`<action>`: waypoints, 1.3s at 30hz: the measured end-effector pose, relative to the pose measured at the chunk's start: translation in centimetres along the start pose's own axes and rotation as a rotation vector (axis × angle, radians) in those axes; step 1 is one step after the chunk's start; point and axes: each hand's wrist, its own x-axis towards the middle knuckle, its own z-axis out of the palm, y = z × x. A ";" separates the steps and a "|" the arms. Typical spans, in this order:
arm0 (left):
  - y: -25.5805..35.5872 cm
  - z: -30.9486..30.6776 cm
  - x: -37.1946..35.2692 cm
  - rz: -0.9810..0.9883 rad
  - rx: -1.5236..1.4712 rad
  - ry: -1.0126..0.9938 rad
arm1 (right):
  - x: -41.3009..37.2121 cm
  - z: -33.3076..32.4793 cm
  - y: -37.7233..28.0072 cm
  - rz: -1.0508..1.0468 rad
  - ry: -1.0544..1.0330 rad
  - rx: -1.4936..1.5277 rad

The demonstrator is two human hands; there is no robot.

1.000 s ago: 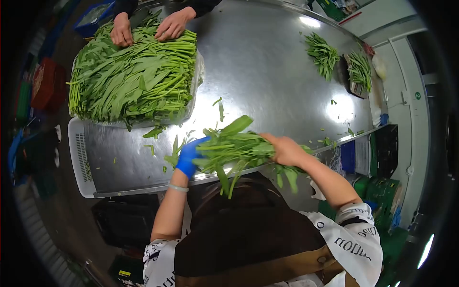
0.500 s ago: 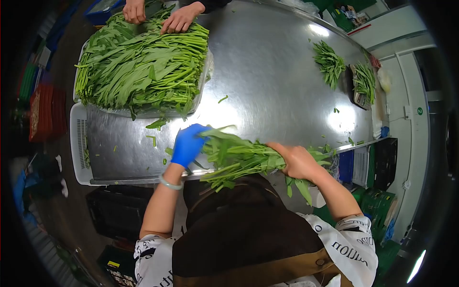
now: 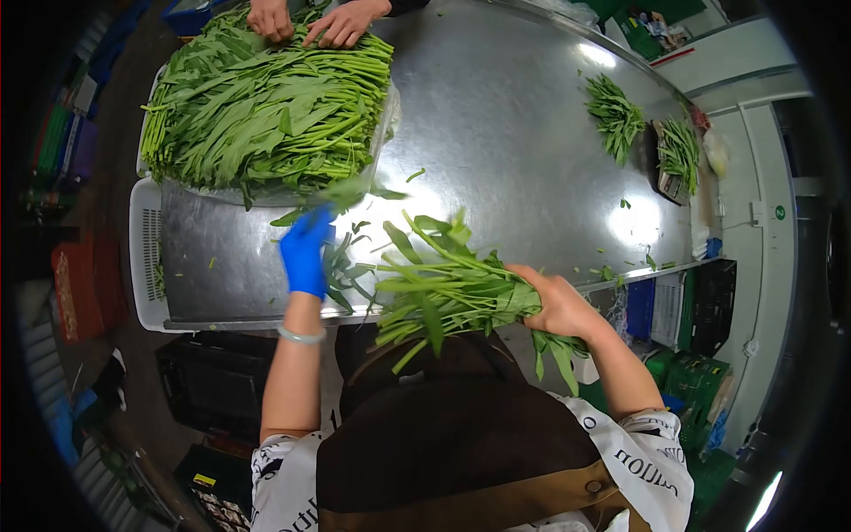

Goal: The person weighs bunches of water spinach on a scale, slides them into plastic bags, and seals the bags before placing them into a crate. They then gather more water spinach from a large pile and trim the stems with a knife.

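Note:
A bunch of leafy green stems [image 3: 470, 293] is in my right hand [image 3: 560, 306], whose fingers wrap round it above the table's front edge. My left hand [image 3: 306, 255], in a blue glove, is to the left of the bunch and apart from it. A blurred green leaf [image 3: 346, 189] shows at its fingertips; motion blur hides how the fingers hold. Loose leaves [image 3: 341, 266] are beside the glove. Behind it, a large pile of the same greens [image 3: 266, 115] lies in a plastic-lined container.
A co-worker's two hands [image 3: 341, 24] touch the back of the pile. On the metal table [image 3: 496, 115], a small bunch [image 3: 613, 117] lies at the right, near greens on a scale-like tray [image 3: 675, 155]. A white basket [image 3: 151, 257] stands at the left edge.
My left hand has moved away from the bunch, to the left, with a blurred leaf now at its fingertips. The bunch's stems are more spread out in my right hand.

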 end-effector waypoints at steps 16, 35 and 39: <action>2.0 -0.8 -0.2 -0.043 -0.180 0.045 | 0.7 1.3 1.1 0.078 0.086 0.320; 2.8 0.3 -1.3 -0.392 0.184 -0.613 | 2.5 2.1 0.7 0.075 -0.044 0.551; 1.4 2.7 -2.6 -0.349 -0.014 -0.676 | 3.2 2.7 2.1 0.130 -0.173 0.813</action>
